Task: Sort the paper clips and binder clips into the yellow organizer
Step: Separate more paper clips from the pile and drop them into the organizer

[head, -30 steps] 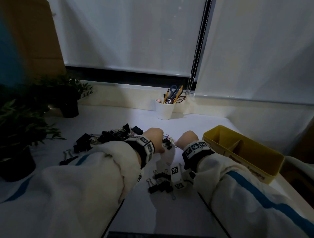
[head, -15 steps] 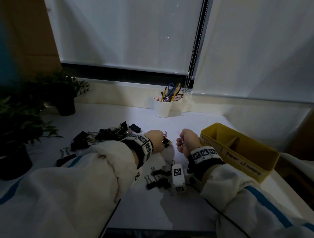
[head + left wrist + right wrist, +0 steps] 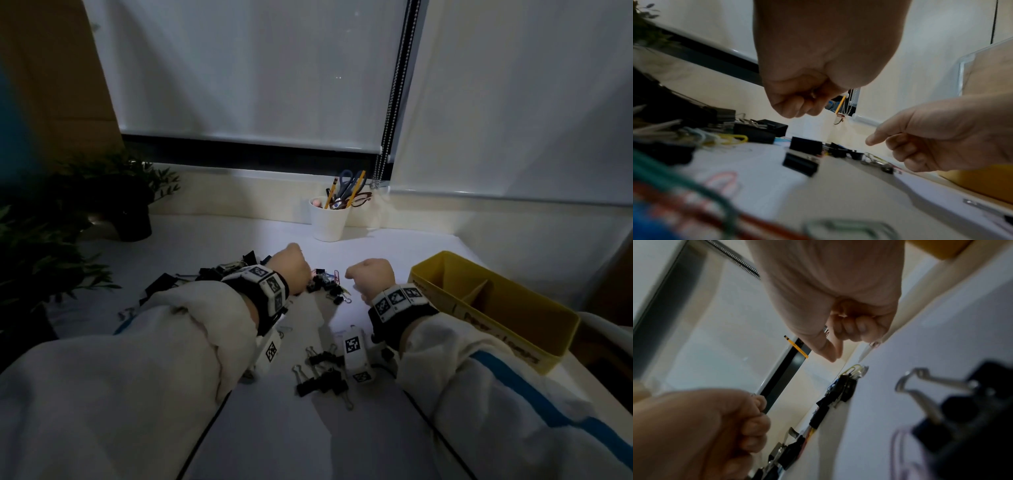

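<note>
My left hand (image 3: 295, 270) hangs over a small pile of black binder clips and coloured paper clips (image 3: 328, 286). Its fingers (image 3: 795, 104) are curled into a fist, and a metal glint shows inside, seemingly a paper clip. My right hand (image 3: 371, 278) hovers just right of that pile, fingers curled. Thumb and forefinger (image 3: 828, 347) are pressed together, and paper clip wire (image 3: 826, 330) pokes out of the fist. The yellow organizer (image 3: 534, 329) with its divider stands to the right of the right hand.
A larger heap of black binder clips (image 3: 209, 274) lies behind my left wrist. More binder clips (image 3: 322, 375) lie near the front between my arms. A white cup of pencils and scissors (image 3: 329, 221) stands at the back. Potted plants (image 3: 44, 246) line the left edge.
My right hand lifted off the small pile with a paper clip standing between its fingers, then drew it into the fist. My left hand stayed over the pile.
</note>
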Demonstrator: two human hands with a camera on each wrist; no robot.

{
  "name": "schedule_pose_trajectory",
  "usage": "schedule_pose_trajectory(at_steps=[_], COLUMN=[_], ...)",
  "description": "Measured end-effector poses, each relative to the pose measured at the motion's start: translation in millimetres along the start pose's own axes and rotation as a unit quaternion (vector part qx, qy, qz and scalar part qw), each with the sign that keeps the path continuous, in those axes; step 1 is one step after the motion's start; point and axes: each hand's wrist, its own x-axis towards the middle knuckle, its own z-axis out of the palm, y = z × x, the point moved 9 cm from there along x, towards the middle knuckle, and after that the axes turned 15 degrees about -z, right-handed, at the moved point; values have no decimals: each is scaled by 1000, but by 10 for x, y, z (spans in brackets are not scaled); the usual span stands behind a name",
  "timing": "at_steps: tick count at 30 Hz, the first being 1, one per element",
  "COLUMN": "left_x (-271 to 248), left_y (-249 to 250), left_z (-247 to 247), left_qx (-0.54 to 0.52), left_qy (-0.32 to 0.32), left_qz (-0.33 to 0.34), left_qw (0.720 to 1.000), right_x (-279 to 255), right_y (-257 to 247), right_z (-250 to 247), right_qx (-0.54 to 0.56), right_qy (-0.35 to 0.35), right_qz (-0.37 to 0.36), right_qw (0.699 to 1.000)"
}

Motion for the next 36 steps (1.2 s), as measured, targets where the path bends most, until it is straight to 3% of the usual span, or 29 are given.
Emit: schedule_pose_trajectory(at_steps=[3,8,15,19,25,31,33,34,36], left_x=[74,268,434,446,374,345,325,308,266], left_y=[5,15,39,3,178,85,65,64,59], left_z=[-55,41,178,299,266,306,295,265,184], left_qx=[20,38,117,154,119,91,59,34,-17], left_qy=[-9,-9,-34,-54,-86,-79,-83,-82,-74], left_qz=[19,7,22,27,61,26,20,19,17], left_qw=[1000,999,992,986,987,992,995,996,997], right_x=[145,219,260,163,25,-52,-80,-116,-188], right_y=[-119,-183,-122,-113,-115,-152,-203,-250,-385], right_z=[67,191,402,395,360,370,410,414,355], right_qx=[-131,-246,-293,-309,-369,-380,-395,-371,-392], right_qy=[-36,-86,-175,-185,-186,-208,-237,-240,-227], right_qz=[-14,3,-12,-11,-23,-44,-73,-73,-105], right_qw=[991,965,940,933,910,900,884,894,885])
